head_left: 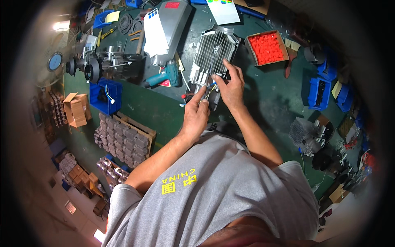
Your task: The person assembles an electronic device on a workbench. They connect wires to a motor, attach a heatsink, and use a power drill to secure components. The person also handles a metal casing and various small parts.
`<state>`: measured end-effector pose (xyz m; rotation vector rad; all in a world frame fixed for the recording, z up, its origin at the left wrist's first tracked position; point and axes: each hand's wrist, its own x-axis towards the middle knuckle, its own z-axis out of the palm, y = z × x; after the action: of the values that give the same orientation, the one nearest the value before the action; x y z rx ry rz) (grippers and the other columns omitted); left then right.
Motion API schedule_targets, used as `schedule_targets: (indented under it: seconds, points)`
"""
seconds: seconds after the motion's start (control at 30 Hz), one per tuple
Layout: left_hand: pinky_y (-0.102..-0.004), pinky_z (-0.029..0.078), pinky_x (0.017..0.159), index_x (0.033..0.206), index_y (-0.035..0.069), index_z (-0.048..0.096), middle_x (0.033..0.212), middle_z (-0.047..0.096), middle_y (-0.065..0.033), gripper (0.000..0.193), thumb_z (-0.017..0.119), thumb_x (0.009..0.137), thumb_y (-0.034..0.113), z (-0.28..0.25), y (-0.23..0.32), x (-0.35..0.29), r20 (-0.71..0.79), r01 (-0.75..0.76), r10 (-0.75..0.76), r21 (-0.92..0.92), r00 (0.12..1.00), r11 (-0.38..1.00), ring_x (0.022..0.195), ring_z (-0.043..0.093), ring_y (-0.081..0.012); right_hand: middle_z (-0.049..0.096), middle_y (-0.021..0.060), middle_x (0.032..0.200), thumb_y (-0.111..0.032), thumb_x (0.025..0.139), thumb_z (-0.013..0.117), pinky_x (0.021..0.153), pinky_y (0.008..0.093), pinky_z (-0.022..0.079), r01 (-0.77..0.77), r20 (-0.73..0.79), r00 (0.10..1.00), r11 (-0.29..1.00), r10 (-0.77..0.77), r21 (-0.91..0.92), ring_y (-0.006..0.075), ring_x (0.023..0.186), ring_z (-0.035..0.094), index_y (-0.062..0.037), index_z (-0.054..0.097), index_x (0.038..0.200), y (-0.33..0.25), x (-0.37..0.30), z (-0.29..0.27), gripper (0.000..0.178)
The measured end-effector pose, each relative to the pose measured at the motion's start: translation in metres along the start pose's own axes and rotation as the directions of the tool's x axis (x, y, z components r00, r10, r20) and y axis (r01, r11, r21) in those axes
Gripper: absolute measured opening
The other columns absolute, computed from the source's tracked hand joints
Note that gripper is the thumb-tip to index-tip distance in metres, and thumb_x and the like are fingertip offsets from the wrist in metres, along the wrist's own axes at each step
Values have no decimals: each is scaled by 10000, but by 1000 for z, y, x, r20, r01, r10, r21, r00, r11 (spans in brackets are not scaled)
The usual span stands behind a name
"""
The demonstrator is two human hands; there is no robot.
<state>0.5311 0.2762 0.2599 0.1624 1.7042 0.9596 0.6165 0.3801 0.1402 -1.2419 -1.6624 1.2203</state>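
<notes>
A grey finned metal housing (pixel 214 51) lies on the green bench in front of me, its fins running lengthwise. Over its near end, my left hand (pixel 195 117) is closed, with index finger and thumb at thin wires (pixel 209 98). A red-tipped lead (pixel 184 96) and a small white connector stick out beside that hand. My right hand (pixel 233 88) rests at the housing's right side, thumb and index finger apart. Its thumb is near a small blue piece, and its index finger reaches the fins. The palm sides of both hands are hidden.
A teal power drill (pixel 164 75) and a large grey cover (pixel 176 29) lie left of the housing. To its right stands a box of red caps (pixel 266 47) beside a brush (pixel 290 61). Motors (pixel 113 66), blue bins (pixel 319 94) and stacked grey castings (pixel 121 140) surround the work area.
</notes>
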Motion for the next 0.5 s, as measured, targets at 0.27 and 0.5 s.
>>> schedule_targets:
  seconds: [0.27, 0.5]
  points:
    - [-225, 338, 488, 1527, 34, 423, 676, 469, 60, 506, 471, 1027, 90, -4, -8, 8, 13, -53, 52, 44, 999, 998, 555, 392, -36, 632, 178, 1162, -119, 793, 825, 894, 404, 519, 85, -14, 996, 990, -87, -115, 341, 1073, 625, -36, 615, 1288, -6, 4, -4, 544]
    - [-236, 331, 466, 1528, 48, 425, 662, 469, 57, 503, 464, 1030, 100, -11, 1, 12, 47, -29, 24, 94, 999, 995, 534, 392, -45, 637, 176, 1156, -134, 788, 831, 896, 407, 515, 64, -31, 997, 988, -69, -138, 337, 1058, 626, -44, 624, 1264, -10, 3, -2, 527]
